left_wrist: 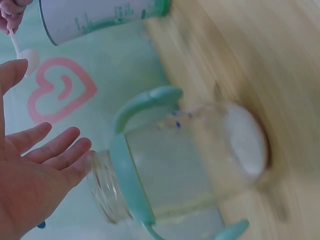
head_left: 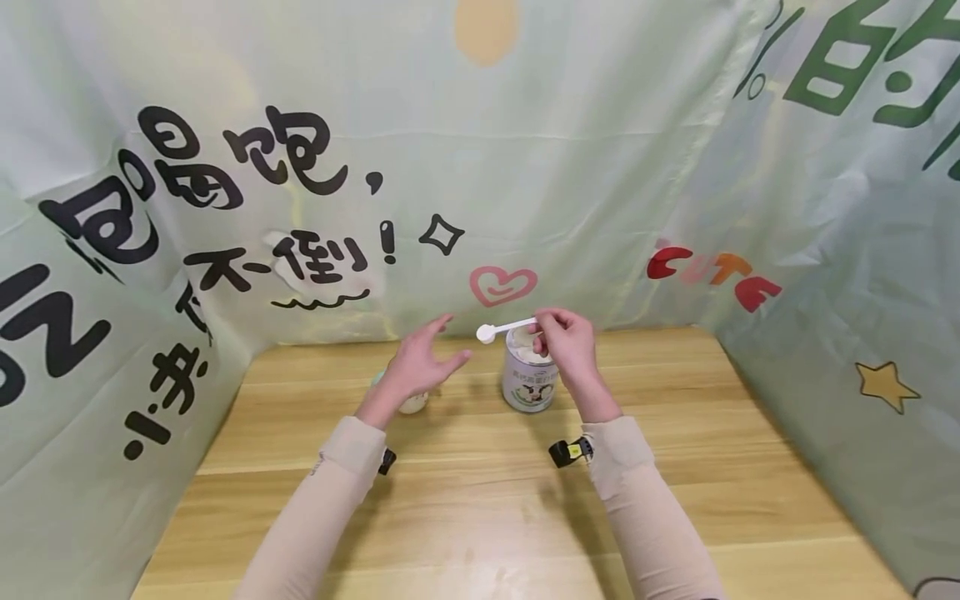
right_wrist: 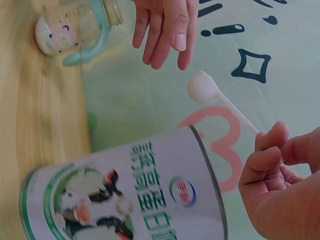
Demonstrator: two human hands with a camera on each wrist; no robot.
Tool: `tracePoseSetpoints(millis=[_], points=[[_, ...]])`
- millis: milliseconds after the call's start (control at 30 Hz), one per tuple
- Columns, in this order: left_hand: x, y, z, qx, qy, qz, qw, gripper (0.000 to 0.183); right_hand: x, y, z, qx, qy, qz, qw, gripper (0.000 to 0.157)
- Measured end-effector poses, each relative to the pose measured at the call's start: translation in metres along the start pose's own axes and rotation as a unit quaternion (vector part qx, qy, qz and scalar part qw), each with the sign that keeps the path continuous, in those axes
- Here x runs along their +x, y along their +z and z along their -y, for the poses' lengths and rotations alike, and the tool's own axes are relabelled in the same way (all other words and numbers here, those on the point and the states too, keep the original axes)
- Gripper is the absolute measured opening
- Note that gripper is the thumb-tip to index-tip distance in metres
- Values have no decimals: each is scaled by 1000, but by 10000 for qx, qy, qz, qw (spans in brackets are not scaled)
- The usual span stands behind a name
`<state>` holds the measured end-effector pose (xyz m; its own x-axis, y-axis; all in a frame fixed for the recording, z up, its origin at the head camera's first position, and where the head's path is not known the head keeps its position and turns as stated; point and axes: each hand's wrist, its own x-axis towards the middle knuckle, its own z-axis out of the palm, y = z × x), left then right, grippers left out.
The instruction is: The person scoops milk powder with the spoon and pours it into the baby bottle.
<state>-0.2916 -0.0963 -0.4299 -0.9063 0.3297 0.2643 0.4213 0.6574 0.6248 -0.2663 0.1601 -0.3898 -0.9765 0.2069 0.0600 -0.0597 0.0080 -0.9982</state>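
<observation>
My right hand (head_left: pixel 567 337) pinches the thin handle of a white measuring scoop (head_left: pixel 487 333) over the milk powder can (head_left: pixel 528 387). In the right wrist view the bowl of the scoop (right_wrist: pixel 202 88) points toward the left hand. The open can shows pale powder inside and a cow picture on its front. My left hand (head_left: pixel 417 362) has its fingers spread and holds nothing, close by the mouth of a clear baby bottle (left_wrist: pixel 170 160) with mint-green handles. That bottle stands uncapped on the table, white at its base, partly hidden behind the left hand in the head view.
The wooden table (head_left: pixel 480 517) carries the can and the bottle near its back edge. Printed fabric walls (head_left: pixel 585 192) enclose it at the back and both sides. Small black cameras (head_left: pixel 570 452) sit at the wrists.
</observation>
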Motion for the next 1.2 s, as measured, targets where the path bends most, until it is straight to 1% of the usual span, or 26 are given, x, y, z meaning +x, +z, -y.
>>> tracePoseSetpoints(millis=[200,367,500,633,933,1200], points=[[-8,-7,10,29,103,-25,9999,83,-2,15,-2,63,64,144,9999,25],[-15,-13,17,108,-23,17,9999,83,-4,25,-4,112,92,229,9996,23],[-19,-16,22,213,-105,-31,9997,83,-5,31,-5,141,115,298,9994,23],[-22,-20,26,209,-146,-81,9996,82,-7,37,-6,94,171,356,9992,23],[-29,-26,31,169,-250,-82,9995,81,-6,51,-7,44,54,478,9988,24],[-36,-30,39,175,-315,-129,9993,80,-8,66,-7,160,5,518,9985,21]])
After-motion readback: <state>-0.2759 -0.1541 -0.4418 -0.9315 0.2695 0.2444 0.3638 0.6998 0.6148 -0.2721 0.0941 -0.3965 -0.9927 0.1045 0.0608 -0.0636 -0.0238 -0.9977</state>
